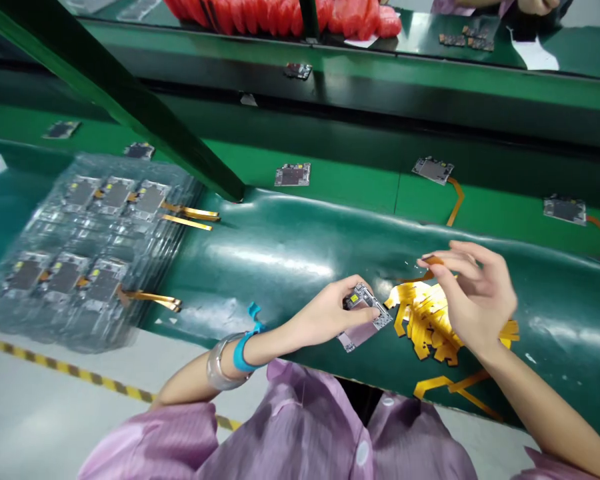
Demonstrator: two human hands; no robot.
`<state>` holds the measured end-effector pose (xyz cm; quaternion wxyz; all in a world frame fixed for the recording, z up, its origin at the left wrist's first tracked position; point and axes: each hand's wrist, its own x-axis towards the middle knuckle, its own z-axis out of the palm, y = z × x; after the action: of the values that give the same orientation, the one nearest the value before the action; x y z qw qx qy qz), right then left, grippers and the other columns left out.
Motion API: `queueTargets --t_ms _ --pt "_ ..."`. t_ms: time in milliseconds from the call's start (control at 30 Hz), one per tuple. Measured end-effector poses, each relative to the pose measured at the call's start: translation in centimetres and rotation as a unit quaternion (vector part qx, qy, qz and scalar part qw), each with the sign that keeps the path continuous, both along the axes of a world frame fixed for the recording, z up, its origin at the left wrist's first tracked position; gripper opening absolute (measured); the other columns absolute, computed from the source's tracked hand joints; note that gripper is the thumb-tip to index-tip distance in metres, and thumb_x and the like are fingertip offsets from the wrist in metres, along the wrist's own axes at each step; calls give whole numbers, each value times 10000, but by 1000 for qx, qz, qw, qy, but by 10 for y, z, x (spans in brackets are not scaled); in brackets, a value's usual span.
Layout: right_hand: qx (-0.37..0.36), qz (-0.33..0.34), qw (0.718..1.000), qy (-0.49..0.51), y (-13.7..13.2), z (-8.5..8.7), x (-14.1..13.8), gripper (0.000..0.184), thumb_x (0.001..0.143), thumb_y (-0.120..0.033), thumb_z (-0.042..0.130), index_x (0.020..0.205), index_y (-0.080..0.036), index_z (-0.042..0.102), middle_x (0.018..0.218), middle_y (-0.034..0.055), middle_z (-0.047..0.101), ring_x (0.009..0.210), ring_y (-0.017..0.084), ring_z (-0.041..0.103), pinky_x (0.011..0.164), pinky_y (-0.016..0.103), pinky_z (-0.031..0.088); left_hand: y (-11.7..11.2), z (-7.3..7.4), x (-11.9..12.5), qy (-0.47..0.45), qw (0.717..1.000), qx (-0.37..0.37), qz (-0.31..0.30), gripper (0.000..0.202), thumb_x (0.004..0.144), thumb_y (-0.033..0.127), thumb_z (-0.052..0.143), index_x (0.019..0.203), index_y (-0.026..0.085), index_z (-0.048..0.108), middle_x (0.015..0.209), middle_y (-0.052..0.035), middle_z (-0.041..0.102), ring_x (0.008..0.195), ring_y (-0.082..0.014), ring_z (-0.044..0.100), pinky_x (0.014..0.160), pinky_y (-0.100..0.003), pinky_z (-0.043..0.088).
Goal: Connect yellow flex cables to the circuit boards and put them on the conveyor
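So the left hand (335, 312) has a small circuit board (359, 335) gripped, thumb lying across its face, right over the near edge of the desk (280, 263). Can't tell whether the board touches the surface or is held just above it. Right hand (480, 290) is pinching the brown end of a flex strip (434, 261) between thumb and fingertips, up over the far side of a messy pile of yellow strips (425, 317).

My read: this is the bring-together stage, one strip picked out and not on the board yet. Next move probably calls for a steady left hand with the connector side exposed, and a strip end turned the right way round before it gets near. The thumb covers part of the board, so it may need to shift a bit.

Room-wise, the pile is the tight spot: it's just beside the board, under the right hand, and could snag the strip's tail. A couple of loose strips (433, 385) lie right by the near edge, so a sleeve could knock them off. Left of the board there's way more space, until the stack of clear trays (120, 239) at the left end. Past the far edge, a green strip (355, 190) carries more boards (293, 175), and a green post (180, 140) comes down between there and the trays.
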<state>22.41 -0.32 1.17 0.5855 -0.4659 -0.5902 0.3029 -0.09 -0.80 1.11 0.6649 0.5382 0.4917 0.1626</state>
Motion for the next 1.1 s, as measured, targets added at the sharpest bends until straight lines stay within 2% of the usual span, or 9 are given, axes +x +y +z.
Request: queueTargets --t_ms 67,133,167,267,367,600,900,1100 --pt "4 30 999 -39 -14 14 2 214 891 -115 714 1049 -258 688 903 23 711 860 213 697 832 385 534 -1 5 2 -7 1000 -2 -9 238 832 339 698 938 168 572 758 39 556 670 -99 495 600 -211 388" --pt "-100 105 987 -68 -27 26 3 86 912 -159 698 925 -244 706 859 26 696 832 199 668 758 345 531 -1 10 3 -14 1000 -4 -25 228 837 341 694 925 167 577 758 36 573 676 -100 507 610 -211 398" --pt "-176 148 971 -67 -32 29 3 58 926 -198 685 884 -235 698 865 30 689 825 191 657 724 322 533 -1 13 4 -15 999 -3 -36 228 837 346 694 919 167 578 756 36 578 677 -101 510 611 -212 402" --pt "-381 232 895 -5 -42 29 1 165 920 -309 688 797 -203 656 968 45 676 821 166 659 709 284 568 -2 17 4 -1 997 8 -73 216 833 345 688 898 167 584 762 34 586 672 -101 504 608 -215 410" --pt "-470 246 845 63 -45 20 0 235 860 -346 748 747 -184 621 931 35 682 794 144 672 750 268 597 -3 20 4 18 994 19 -107 192 827 329 679 888 165 600 767 33 592 668 -100 496 595 -216 406" --pt "-513 215 821 126 -47 12 0 293 817 -408 794 750 -181 621 863 20 694 778 135 686 762 273 632 0 26 5 53 990 12 -132 223 821 359 685 918 165 635 733 39 611 637 -95 494 551 -205 388" --pt "-512 234 822 87 -51 10 0 209 794 -314 768 727 -184 619 828 21 700 700 133 670 703 262 597 -1 29 6 50 986 -14 -157 229 818 342 678 986 186 668 802 23 672 664 -104 537 574 -204 429" --pt "-538 246 803 67 -50 8 0 224 816 -393 745 818 -190 651 775 3 664 741 154 676 736 291 600 -1 28 5 62 986 -18 -151 237 816 333 673 1004 189 665 792 23 675 646 -103 542 564 -203 433"
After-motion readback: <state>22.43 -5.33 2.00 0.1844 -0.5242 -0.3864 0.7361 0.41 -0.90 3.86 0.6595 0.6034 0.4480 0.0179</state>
